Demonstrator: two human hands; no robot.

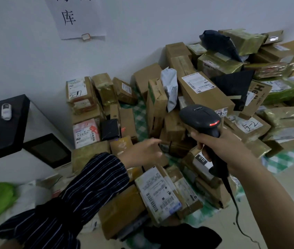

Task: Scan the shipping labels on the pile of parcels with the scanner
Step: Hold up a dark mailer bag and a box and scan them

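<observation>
Scanner (200, 119) is in your right hand (221, 151); your fingers (199, 141) are curled tight round its black handle; its head points away from you toward the heap, a red light (214, 123) glowing on its rear; its black cable (235, 211) drops from the foot of the handle, past your bare forearm, to the floor; your left hand (142, 152) is held out with fingers straight and loose, gripping nothing; its fingertips (156, 141) reach toward the low brown boxes in the middle of the heap, though whether they touch one cannot be told; a dark striped sleeve (81, 191) covers that arm to the wrist; parcels (157, 105) lie piled on a green-and-white checked mat (140, 121) on the floor, from the mat's near edge back to the wall at its far edge; most are brown cartons and tape-wrapped packets, many bearing white shipping labels; just beyond the scanner's head a long carton (209, 99) lies tilted with its label (195, 82) facing up; below your left wrist, near the mat's near edge, a flat parcel (160, 194) shows a large barcode label; a black poly bag (219, 44) tops the far right of the heap; left of the mat stands a black-topped cabinet (4, 130) with a small white device (6, 111) on it; a paper sheet (78, 17) hangs on the wall.
</observation>
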